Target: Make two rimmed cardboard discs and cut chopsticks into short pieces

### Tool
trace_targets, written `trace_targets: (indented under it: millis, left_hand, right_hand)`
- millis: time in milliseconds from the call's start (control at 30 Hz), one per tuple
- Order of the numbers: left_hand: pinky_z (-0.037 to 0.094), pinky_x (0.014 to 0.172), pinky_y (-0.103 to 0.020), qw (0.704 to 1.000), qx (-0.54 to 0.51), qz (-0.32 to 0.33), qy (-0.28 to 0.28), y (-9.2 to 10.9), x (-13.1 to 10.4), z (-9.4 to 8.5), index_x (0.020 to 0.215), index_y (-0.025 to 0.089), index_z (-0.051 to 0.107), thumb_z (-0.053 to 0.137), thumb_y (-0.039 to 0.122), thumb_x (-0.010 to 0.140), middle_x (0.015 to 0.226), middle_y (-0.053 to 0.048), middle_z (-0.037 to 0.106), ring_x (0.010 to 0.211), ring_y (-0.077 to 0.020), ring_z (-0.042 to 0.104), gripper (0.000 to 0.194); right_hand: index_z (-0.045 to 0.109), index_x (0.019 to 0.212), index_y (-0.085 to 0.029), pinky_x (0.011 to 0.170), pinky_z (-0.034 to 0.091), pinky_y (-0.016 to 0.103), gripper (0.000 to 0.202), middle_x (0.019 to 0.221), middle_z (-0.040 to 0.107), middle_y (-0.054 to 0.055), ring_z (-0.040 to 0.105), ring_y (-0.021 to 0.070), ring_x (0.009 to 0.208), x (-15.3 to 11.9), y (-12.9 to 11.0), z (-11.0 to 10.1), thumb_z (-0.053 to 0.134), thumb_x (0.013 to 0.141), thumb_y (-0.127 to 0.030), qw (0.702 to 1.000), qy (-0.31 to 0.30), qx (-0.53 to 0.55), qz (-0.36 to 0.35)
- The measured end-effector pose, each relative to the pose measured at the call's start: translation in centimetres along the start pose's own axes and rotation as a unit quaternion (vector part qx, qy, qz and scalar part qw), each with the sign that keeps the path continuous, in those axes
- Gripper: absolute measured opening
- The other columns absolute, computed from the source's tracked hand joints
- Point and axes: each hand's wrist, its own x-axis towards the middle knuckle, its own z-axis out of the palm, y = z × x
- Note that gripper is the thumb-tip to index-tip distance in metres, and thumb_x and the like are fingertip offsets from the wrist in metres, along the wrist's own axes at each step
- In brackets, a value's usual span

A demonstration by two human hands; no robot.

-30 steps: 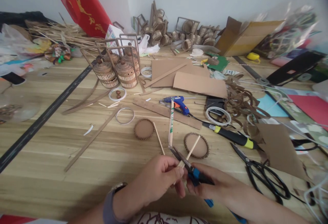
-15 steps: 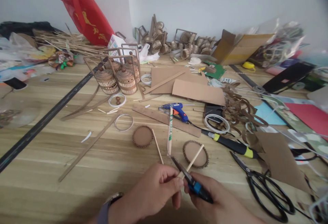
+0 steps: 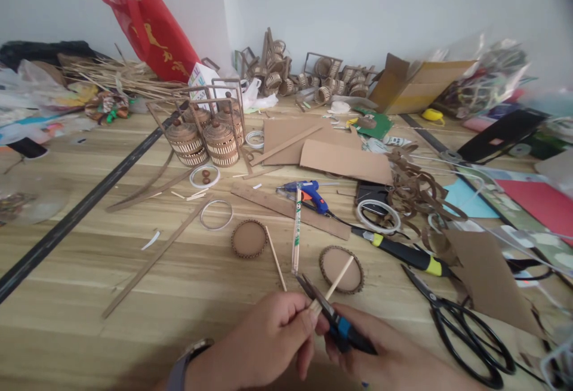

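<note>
My left hand [image 3: 284, 331] pinches a pale wooden stick, like a chopstick [image 3: 341, 277], which slants up to the right. In my right hand [image 3: 362, 343] are long-nose pliers [image 3: 342, 326] with black and blue handles. Their dark jaws are slightly parted and cross the stick just beyond my left fingertips. The stick's far end shows over a round cardboard disc [image 3: 333, 262] with a braided brown rim. A similar disc [image 3: 249, 239] lies to the left. Between them are another thin stick [image 3: 275, 258] and a wrapped pair of chopsticks [image 3: 296, 230].
Black scissors [image 3: 461, 325] and a black-yellow cutter-like tool [image 3: 409, 255] lie to the right. A blue glue gun [image 3: 313, 194] sits ahead, before cardboard sheets [image 3: 344, 161]. Small lidded woven baskets [image 3: 221, 140] stand back left. Curled brown strips [image 3: 412, 185] pile up at right.
The jaws of the pliers have parted a little around the stick. Both hands have otherwise stayed nearly in place, the right one shifting slightly.
</note>
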Motion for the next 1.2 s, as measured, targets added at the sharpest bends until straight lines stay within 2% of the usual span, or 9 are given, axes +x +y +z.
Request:
trace_targets:
  millis: [267, 533, 733, 833, 900, 967, 1067, 1133, 1200]
  left_hand:
    - [0.035, 0.054, -0.023, 0.998, -0.069, 0.006, -0.015, -1.1, 0.4, 0.1, 0.088, 0.016, 0.061, 0.043, 0.062, 0.088, 0.051, 0.007, 0.045, 0.046, -0.0101, 0.041, 0.050]
    - [0.032, 0.052, -0.024, 0.997, -0.078, 0.003, -0.002, -0.8, 0.9, 0.2, 0.084, 0.016, 0.061, 0.046, 0.067, 0.083, 0.052, 0.006, 0.044, 0.046, -0.0093, 0.039, 0.053]
    - [0.032, 0.055, -0.024, 0.996, -0.063, 0.044, 0.034, -0.7, 0.7, -0.8, 0.086, 0.016, 0.057, 0.042, 0.066, 0.087, 0.054, 0.006, 0.045, 0.050, -0.0104, 0.039, 0.052]
    - [0.033, 0.057, -0.024, 0.994, -0.022, 0.049, 0.091, -0.1, 0.0, -1.9, 0.093, 0.016, 0.058, 0.039, 0.062, 0.091, 0.055, 0.005, 0.046, 0.053, -0.0120, 0.042, 0.050]
    - [0.032, 0.056, -0.025, 0.993, 0.036, 0.018, 0.115, 0.2, -0.4, -2.4, 0.095, 0.016, 0.059, 0.036, 0.057, 0.094, 0.055, 0.005, 0.044, 0.053, -0.0129, 0.042, 0.046]
    - [0.032, 0.057, -0.025, 0.986, 0.109, -0.002, 0.122, 0.2, -0.5, -2.3, 0.093, 0.018, 0.060, 0.035, 0.051, 0.096, 0.060, 0.004, 0.048, 0.058, -0.0144, 0.046, 0.041]
    - [0.036, 0.065, -0.027, 0.969, 0.212, 0.021, 0.128, -0.2, -0.3, -1.6, 0.088, 0.019, 0.059, 0.035, 0.042, 0.098, 0.076, -0.002, 0.061, 0.073, -0.0183, 0.056, 0.035]
    - [0.037, 0.068, -0.029, 0.955, 0.266, 0.027, 0.127, -0.5, -0.2, -1.0, 0.086, 0.019, 0.058, 0.034, 0.038, 0.099, 0.084, -0.006, 0.066, 0.079, -0.0214, 0.060, 0.033]
    - [0.039, 0.071, -0.031, 0.939, 0.319, 0.022, 0.129, -0.7, -0.1, -0.5, 0.089, 0.019, 0.059, 0.033, 0.034, 0.099, 0.088, -0.008, 0.068, 0.084, -0.0242, 0.062, 0.031]
  right_hand:
    - [0.052, 0.081, -0.021, 0.064, 0.037, 0.025, 0.017, 0.072, 0.046, -0.003, 0.042, 0.0146, 0.070, -0.7, -1.9, 1.0, 0.051, 0.065, -0.026, 0.999, 0.038, 0.000, -0.011]
    - [0.050, 0.077, -0.022, 0.065, 0.038, 0.024, 0.009, 0.070, 0.044, -0.003, 0.042, 0.0150, 0.069, 0.0, -1.6, 1.4, 0.052, 0.069, -0.026, 0.995, 0.091, -0.036, -0.030]
    - [0.059, 0.097, -0.020, 0.077, 0.044, 0.029, 0.024, 0.088, 0.061, 0.003, 0.055, 0.0192, 0.083, -0.1, -0.8, 0.9, 0.057, 0.078, -0.035, 0.996, 0.081, 0.010, -0.045]
    - [0.061, 0.096, -0.020, 0.080, 0.047, 0.032, 0.026, 0.090, 0.066, 0.006, 0.060, 0.0217, 0.086, -0.7, 0.1, 0.6, 0.054, 0.085, -0.042, 0.990, 0.133, -0.008, -0.044]
    - [0.061, 0.096, -0.021, 0.084, 0.047, 0.034, 0.026, 0.094, 0.067, 0.009, 0.062, 0.0236, 0.090, -1.1, 0.3, 0.3, 0.049, 0.089, -0.043, 0.969, 0.224, -0.086, -0.068]
    - [0.061, 0.103, -0.022, 0.094, 0.045, 0.036, 0.023, 0.112, 0.065, 0.012, 0.059, 0.0259, 0.109, -1.1, 0.0, 0.0, 0.049, 0.092, -0.038, 0.929, 0.297, -0.179, -0.131]
    - [0.060, 0.111, -0.023, 0.104, 0.041, 0.038, 0.022, 0.135, 0.055, 0.014, 0.044, 0.0269, 0.133, -0.4, -0.8, 0.1, 0.050, 0.092, -0.030, 0.878, 0.324, -0.274, -0.222]
    - [0.059, 0.111, -0.022, 0.095, 0.048, 0.037, 0.022, 0.127, 0.060, 0.015, 0.053, 0.0275, 0.124, 0.6, -0.9, 0.6, 0.049, 0.093, -0.029, 0.864, 0.326, -0.305, -0.231]
    - [0.059, 0.105, -0.020, 0.077, 0.054, 0.035, 0.019, 0.102, 0.067, 0.013, 0.066, 0.0266, 0.099, 1.6, -0.6, 1.1, 0.047, 0.094, -0.029, 0.853, 0.344, -0.325, -0.222]
